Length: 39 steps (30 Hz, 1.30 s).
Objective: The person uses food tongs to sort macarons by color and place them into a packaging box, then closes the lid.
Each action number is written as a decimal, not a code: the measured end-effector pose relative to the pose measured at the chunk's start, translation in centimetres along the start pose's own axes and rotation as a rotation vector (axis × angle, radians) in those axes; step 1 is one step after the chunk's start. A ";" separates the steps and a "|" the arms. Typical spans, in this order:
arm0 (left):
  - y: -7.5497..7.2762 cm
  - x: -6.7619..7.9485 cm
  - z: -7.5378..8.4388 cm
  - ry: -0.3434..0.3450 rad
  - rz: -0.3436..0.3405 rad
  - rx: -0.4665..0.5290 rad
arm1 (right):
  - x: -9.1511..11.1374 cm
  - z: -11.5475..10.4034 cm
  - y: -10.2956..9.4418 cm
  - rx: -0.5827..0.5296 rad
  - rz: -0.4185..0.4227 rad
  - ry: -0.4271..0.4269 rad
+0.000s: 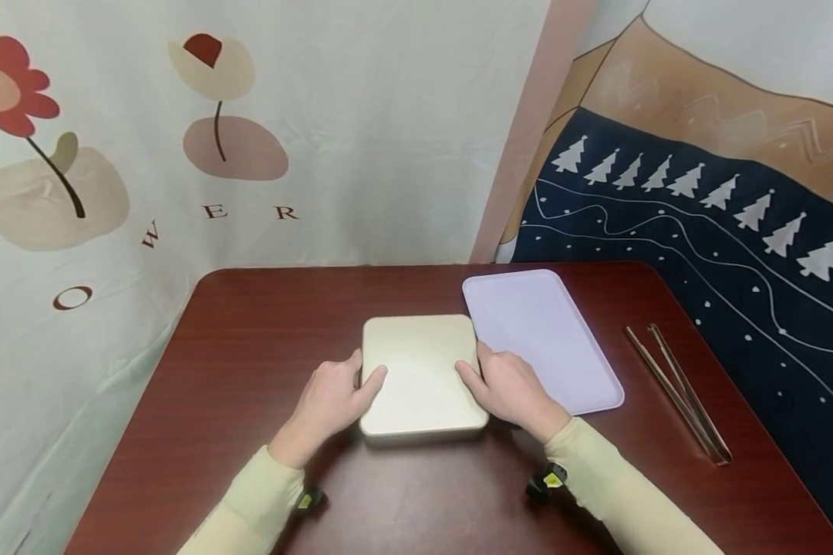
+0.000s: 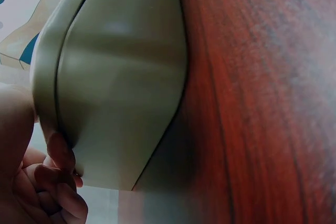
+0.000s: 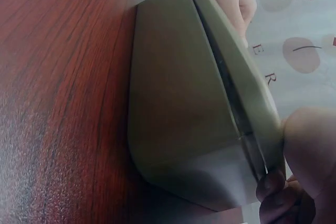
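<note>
A cream lidded box (image 1: 419, 378) with rounded corners sits on the table between both hands. My left hand (image 1: 329, 397) grips the lid's left edge, thumb on top and fingertips tucked at the seam, as the left wrist view shows. On the opposite edge my right hand (image 1: 517, 385) holds the lid (image 3: 257, 93), thumb above and fingers under its rim. In the right wrist view a dark gap runs between the lid and the box body (image 3: 178, 93), so the lid is tilted up on that side. The box's inside is hidden.
A pale lilac tray (image 1: 548, 339) lies flat behind the right hand, its left edge close to the box. Metal tongs (image 1: 680, 393) rest farther right on the dark red wooden table (image 1: 271, 308). Printed cloths (image 1: 389, 154) hang behind and beside the table.
</note>
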<state>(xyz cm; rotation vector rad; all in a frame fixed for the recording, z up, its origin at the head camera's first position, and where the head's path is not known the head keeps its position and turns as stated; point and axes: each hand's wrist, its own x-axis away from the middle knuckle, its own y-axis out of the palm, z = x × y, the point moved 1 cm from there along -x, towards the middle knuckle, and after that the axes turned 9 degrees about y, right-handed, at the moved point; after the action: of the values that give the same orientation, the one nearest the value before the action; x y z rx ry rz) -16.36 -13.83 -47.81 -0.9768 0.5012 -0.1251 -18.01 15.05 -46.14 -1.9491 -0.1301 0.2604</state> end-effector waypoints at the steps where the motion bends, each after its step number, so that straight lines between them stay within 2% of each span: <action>1: 0.1 0.0 0.0 -0.004 -0.001 -0.002 | -0.1 0.1 0.1 0.003 -0.003 0.000; 8: 0.4 -0.1 -0.1 -0.036 0.001 0.011 | -0.4 0.1 0.5 0.018 -0.011 0.001; 14: 0.4 -0.2 -0.1 -0.100 -0.009 0.042 | -0.7 0.0 0.6 0.026 -0.002 0.004; 22: 0.5 -0.2 -0.3 -0.129 -0.014 0.071 | -0.7 -0.1 0.5 0.015 -0.057 0.032; 26: -0.3 -0.3 -0.3 -0.128 0.002 -0.013 | -0.8 -0.1 0.0 0.025 -0.017 0.020; 30: -1.3 -1.1 -0.3 -0.104 0.008 -0.126 | -1.2 -0.2 -0.5 0.057 0.020 -0.036; 34: -1.6 -2.3 -0.1 -0.043 -0.079 -0.187 | -1.8 -0.7 -0.9 0.106 -0.027 -0.113; 39: -0.9 -3.4 0.8 0.014 -0.200 -0.283 | -2.4 -1.5 -0.7 0.175 -0.068 -0.158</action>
<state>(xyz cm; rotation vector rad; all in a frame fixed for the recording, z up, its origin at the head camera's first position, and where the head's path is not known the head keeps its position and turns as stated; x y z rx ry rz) -18.84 -12.60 -45.55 -1.3036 0.4404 -0.2456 -19.93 13.45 -44.67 -1.7465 -0.2682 0.3683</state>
